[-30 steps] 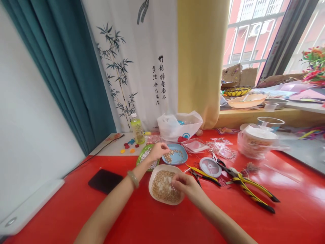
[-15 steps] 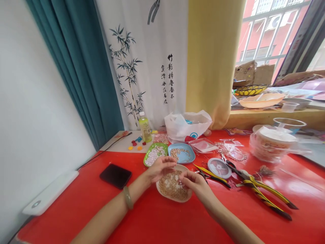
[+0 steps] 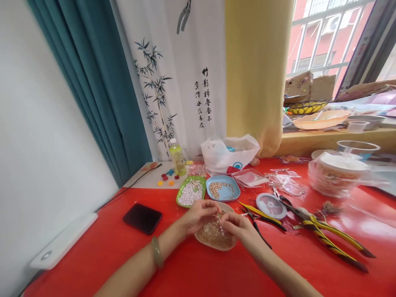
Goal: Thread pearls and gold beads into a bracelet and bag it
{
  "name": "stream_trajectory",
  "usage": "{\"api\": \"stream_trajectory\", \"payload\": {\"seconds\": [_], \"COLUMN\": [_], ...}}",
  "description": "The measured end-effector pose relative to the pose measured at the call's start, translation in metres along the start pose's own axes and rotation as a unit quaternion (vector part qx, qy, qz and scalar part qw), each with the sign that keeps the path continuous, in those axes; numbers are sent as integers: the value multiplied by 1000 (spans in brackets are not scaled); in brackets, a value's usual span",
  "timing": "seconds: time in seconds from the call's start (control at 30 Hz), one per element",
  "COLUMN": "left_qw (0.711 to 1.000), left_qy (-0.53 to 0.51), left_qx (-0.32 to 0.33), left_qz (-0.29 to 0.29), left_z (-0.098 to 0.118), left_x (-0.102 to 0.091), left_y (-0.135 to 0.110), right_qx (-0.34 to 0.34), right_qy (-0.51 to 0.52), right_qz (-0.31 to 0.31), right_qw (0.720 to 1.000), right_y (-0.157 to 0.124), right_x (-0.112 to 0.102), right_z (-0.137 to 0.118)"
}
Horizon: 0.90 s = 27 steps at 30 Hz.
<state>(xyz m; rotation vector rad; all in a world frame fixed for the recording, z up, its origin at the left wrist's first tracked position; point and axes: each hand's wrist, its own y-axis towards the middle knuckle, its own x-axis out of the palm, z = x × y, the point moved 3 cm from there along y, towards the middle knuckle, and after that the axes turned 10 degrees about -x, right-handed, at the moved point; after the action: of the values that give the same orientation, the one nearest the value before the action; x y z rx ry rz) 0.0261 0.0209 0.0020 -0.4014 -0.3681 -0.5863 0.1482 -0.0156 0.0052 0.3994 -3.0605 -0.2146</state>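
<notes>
Both hands meet over a cream dish (image 3: pixel 233 245) filled with small gold beads (image 3: pixel 213 235). My left hand (image 3: pixel 199 216), a jade-coloured bangle on its wrist, has its thumb and fingertips pinched together; what lies between them is too small to make out. Close beside it, my right hand (image 3: pixel 235 225) pinches a short beaded strand (image 3: pixel 221 231), whose pale beads dangle just under the fingertips; the thread itself cannot be seen. Behind the hands are a green tray (image 3: pixel 178 201) of pearly white beads and a blue tray (image 3: pixel 233 197) of gold beads.
To the right lie yellow-black pliers (image 3: pixel 324 231), smaller pliers (image 3: pixel 262 215) and a clear spool (image 3: pixel 271 206). A black phone (image 3: pixel 142 218) is at left. Farther back stand a bottle (image 3: pixel 177 159), a white plastic bag (image 3: pixel 227 154) and a plastic-wrapped tub (image 3: pixel 338 175).
My left hand has come down and its fingertips have closed in towards my right hand. The fingertips of both hands now almost touch. The view has shifted slightly.
</notes>
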Motion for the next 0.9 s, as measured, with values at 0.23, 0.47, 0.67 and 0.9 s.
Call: {"api": "stream_trajectory", "payload": {"seconds": [0.23, 0.47, 0.67, 0.9], "left_qw": [1000, 1000, 1000, 1000], "left_qy": [-22, -10, -16, -22], "left_qx": [7, 7, 11, 9], "left_qz": [12, 1, -9, -12], "left_z": [0, -1, -4, -4], "left_x": [0, 1, -1, 0], "left_y": [-1, -1, 1, 0], "right_qx": [5, 13, 6, -1], "right_qy": [-1, 5, 3, -5], "right_qz": [0, 1, 3, -7], "right_qw": [1000, 1000, 1000, 1000], "right_y": [1, 0, -2, 0], "right_x": [1, 0, 0, 0], "right_z": [2, 3, 0, 3]}}
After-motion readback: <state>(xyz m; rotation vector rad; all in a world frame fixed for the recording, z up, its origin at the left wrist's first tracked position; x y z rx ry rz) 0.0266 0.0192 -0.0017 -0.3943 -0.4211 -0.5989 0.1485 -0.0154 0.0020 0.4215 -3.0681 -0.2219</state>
